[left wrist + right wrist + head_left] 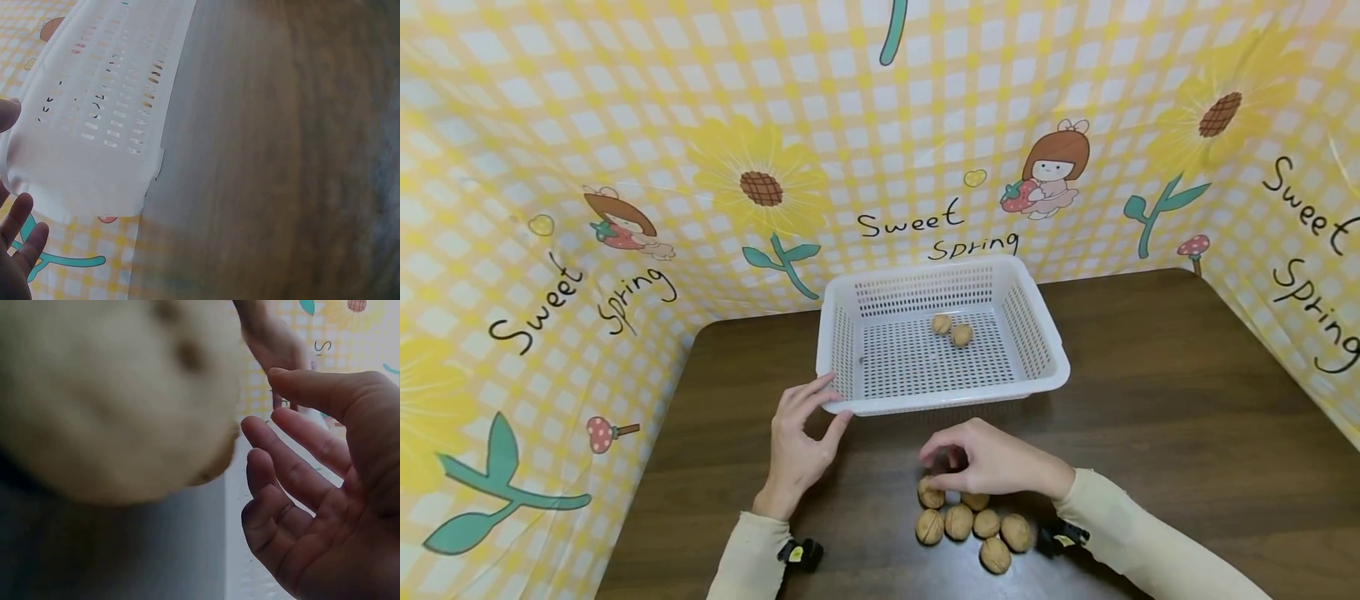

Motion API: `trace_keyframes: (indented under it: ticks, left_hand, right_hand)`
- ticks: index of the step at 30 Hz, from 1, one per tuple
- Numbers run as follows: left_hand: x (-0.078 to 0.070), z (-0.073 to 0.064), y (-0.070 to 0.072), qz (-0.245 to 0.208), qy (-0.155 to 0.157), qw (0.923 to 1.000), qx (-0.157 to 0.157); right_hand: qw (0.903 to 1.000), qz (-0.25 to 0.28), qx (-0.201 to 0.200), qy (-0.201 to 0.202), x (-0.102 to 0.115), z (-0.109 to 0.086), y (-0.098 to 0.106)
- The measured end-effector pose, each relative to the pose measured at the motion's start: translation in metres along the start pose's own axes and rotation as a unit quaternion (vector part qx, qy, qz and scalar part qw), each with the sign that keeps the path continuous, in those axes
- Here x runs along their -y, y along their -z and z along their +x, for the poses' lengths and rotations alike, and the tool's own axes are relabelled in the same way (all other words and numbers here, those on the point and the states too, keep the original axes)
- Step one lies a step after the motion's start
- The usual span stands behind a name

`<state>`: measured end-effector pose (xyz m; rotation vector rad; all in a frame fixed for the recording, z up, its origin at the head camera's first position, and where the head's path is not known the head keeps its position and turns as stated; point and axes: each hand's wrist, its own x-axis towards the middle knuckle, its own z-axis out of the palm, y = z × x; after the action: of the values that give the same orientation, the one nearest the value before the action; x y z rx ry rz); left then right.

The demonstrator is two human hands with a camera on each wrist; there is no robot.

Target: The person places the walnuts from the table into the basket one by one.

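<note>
A white plastic basket (895, 406) with slotted walls stands on the table, two walnuts (961, 335) lying inside. At its near left corner my left hand (801, 450) holds the rim, thumb on the outside and fingers reaching over the edge; the left wrist view shows the basket's wall (81, 169) beside the fingertips. Several walnuts (958, 522) lie clustered in front of the basket. Over their far side hovers my right hand (996, 461), fingers bent and spread from the thumb. In the right wrist view nothing sits between its fingers (300, 469); a blurred walnut (119, 400) fills the left.
The dark wooden table (1150, 400) extends to both sides of the basket. A yellow checked cloth (880, 125) with flowers and lettering hangs behind and at the sides, close to the basket's far edge. Each wrist wears a black strap device (801, 553).
</note>
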<state>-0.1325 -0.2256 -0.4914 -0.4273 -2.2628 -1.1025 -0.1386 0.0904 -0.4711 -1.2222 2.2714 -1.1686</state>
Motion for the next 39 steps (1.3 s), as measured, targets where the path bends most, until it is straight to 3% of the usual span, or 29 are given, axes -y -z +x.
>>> trace_keyframes:
  ticks: [7,16,24,39]
  left_hand:
    - [0.002,0.0,-0.002,0.002,-0.02,0.9998,-0.009]
    - [-0.001,0.001,0.0,-0.004,0.0,1.0,-0.001]
    - [0.002,0.001,-0.002,-0.002,-0.02,0.9998,-0.01]
    - [-0.003,0.001,0.0,-0.002,0.003,1.0,-0.001]
  right_hand:
    - [1.0,-0.003,0.001,-0.006,-0.013,-0.008,-0.005]
    - [0.9997,0.003,0.022,-0.009,-0.018,-0.01,-0.008]
    - [0.9994,0.014,0.029,-0.014,-0.018,-0.008,-0.011]
    - [0.9994,0.034,-0.002,0.002,-0.016,-0.007,-0.016]
